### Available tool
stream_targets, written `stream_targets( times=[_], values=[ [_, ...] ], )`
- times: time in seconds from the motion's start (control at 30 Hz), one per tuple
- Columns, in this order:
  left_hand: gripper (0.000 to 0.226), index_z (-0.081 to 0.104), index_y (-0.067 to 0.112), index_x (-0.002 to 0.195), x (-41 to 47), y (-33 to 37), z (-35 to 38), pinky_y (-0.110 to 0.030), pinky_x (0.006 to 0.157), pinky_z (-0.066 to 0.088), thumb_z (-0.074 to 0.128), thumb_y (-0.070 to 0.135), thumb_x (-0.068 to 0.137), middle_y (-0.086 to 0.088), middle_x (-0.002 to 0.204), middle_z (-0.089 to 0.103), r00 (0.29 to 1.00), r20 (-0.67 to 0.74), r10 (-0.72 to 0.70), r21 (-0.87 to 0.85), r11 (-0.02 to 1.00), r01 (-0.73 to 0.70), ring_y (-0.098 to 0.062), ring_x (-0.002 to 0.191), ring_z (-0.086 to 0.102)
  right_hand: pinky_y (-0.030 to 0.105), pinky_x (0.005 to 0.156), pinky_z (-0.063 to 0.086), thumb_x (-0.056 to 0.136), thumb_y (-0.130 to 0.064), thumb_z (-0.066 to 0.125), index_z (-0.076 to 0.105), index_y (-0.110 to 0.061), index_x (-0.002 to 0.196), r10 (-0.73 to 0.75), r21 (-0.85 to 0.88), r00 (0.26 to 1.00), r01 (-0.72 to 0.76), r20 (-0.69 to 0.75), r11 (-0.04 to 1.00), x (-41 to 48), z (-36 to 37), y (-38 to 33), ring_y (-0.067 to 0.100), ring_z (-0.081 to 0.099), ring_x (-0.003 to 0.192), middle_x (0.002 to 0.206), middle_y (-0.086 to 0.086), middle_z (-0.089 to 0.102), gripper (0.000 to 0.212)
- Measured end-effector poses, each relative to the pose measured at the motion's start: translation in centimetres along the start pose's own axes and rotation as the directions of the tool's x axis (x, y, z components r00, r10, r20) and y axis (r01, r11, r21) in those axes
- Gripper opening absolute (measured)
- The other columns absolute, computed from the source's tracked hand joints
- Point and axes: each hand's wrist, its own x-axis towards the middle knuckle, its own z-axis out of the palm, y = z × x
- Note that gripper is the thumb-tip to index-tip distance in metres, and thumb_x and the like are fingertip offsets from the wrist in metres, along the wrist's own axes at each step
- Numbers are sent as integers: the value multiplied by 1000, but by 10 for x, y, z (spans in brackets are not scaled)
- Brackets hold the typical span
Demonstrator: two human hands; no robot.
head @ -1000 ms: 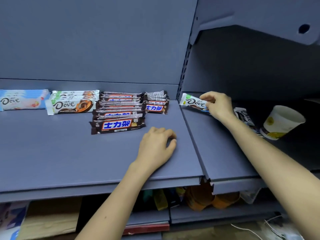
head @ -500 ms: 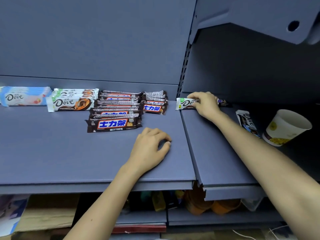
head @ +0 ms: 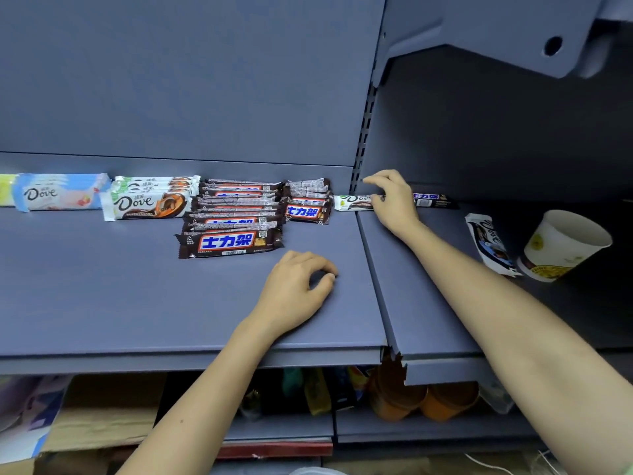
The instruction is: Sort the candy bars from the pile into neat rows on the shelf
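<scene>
While the left hand (head: 294,289) rests curled — empty — right hand (head: 394,197) pinches a Dove bar (head: 352,202) flat on the shelf (head: 421,303)

"Dove" stands on the pale blue bar (head: 58,192), the white bar (head: 150,204) and the loose wrapper (head: 488,240); "士力架" marks the brown bars (head: 229,241), apparently Snickers.

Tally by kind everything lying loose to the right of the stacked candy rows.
Dove bars: 2
Snickers bar: 1
Paper cup: 1
Total: 4
</scene>
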Motion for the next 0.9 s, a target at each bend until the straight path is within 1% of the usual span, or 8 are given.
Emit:
stream_targets(
  times=[0.13, 0.2, 0.3, 0.5, 0.6, 0.7, 0.83, 0.9],
  values=[
    [14, 66, 26, 93, 1, 0, -2, -19, 74, 29, 52, 27, 89, 9, 96, 67, 999, -6, -43, -28, 999, 42, -13, 94, 49, 12, 83, 33, 78, 9, 51, 68, -3, 103, 10, 11, 1000, -10, -5, 1000, -20, -10, 5, 27, 54, 104, 110, 16, 57, 32],
    [13, 66, 26, 93, 1, 1, -2, -20, 75, 29, 54, 24, 89, 9, 96, 67, 999, 0, -37, -24, 999, 37, -14, 95, 49, 10, 83, 32, 78, 8, 53, 68, -4, 103, 31, -26, 999, -31, 7, 999, -29, -20, 14, 28, 54, 105, 111, 16, 58, 31],
    [13, 66, 25, 94, 2, 3, -2, -20, 75, 28, 54, 23, 89, 8, 97, 67, 1000, 4, -26, -15, 1000, 26, -14, 97, 48, 16, 91, 32, 80, 2, 56, 66, -5, 107, 57, -139, 997, -49, 52, 989, -37, -36, 29, 30, 52, 110, 116, 15, 58, 30],
    [13, 67, 23, 94, -1, 3, -2, -17, 75, 26, 55, 22, 89, 9, 97, 68, 1000, -4, 6, -8, 1000, -6, -15, 97, 49, 29, 102, 29, 90, -13, 52, 56, -8, 123, 73, -232, 981, -29, 182, 972, -23, -34, 22, 31, 45, 119, 129, 12, 53, 33],
    [14, 67, 21, 94, -1, 2, -3, -17, 77, 27, 54, 21, 89, 8, 98, 68, 1000, -7, 9, -17, 1000, -9, -14, 96, 50, 36, 100, 30, 96, -24, 42, 53, -12, 121, 190, -327, 942, -94, 278, 940, -10, -23, 11, 30, 37, 122, 127, 10, 55, 30],
    [14, 66, 22, 95, -2, 2, -4, -17, 77, 28, 53, 21, 90, 8, 98, 68, 1000, -3, 0, -22, 1000, 0, -14, 96, 51, 41, 95, 31, 97, -26, 35, 49, -10, 112, 333, -377, 895, -211, 296, 902, -2, -17, 2, 30, 29, 124, 116, 16, 56, 26],
    [15, 66, 21, 96, -1, 2, -3, -18, 78, 30, 52, 22, 90, 8, 99, 68, 1000, 0, -10, -23, 1000, 10, -14, 96, 50, 43, 98, 29, 95, -24, 42, 47, -12, 113, 364, -463, 872, -188, 327, 866, 9, -15, -1, 30, 28, 126, 121, 13, 54, 23],
    [15, 66, 22, 96, -1, 2, -3, -18, 78, 30, 52, 22, 90, 9, 100, 68, 1000, 1, -13, -21, 1000, 13, -13, 97, 50, 42, 101, 28, 92, -24, 47, 46, -17, 120, 379, -446, 847, -194, 374, 874, 14, -19, -1, 27, 29, 127, 126, 8, 52, 29]
  ],
)
